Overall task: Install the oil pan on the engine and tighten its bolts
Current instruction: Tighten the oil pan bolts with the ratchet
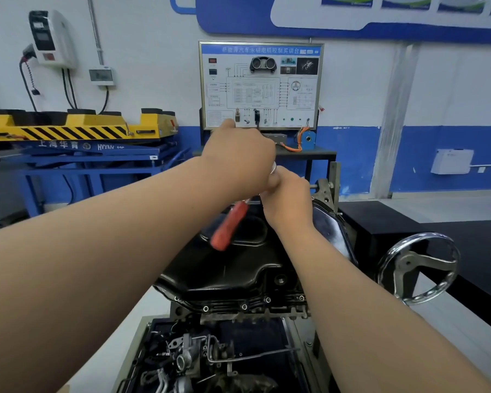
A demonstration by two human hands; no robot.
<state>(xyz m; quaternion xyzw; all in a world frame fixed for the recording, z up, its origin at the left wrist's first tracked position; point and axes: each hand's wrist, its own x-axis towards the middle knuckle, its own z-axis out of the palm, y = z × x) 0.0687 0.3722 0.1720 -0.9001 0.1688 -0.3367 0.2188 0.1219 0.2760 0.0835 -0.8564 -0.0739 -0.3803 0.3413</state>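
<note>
Both of your hands meet above the far end of the black oil pan [233, 268]. The pan sits on top of the engine [224, 316] in its stand, and bolts [244, 306] show along the near flange. Your left hand [240, 154] is curled into a fist over the top of a red-handled tool [228, 226]. A bit of bright metal shows at its knuckles, and the handle slants down toward you over the pan. Your right hand [288, 201] is just beside it, thumb touching that bright metal. Its fingers are hidden, so I cannot tell whether they grip. A handwheel [417, 268] stands to the right and a wiring training board [260, 86] behind.
</note>
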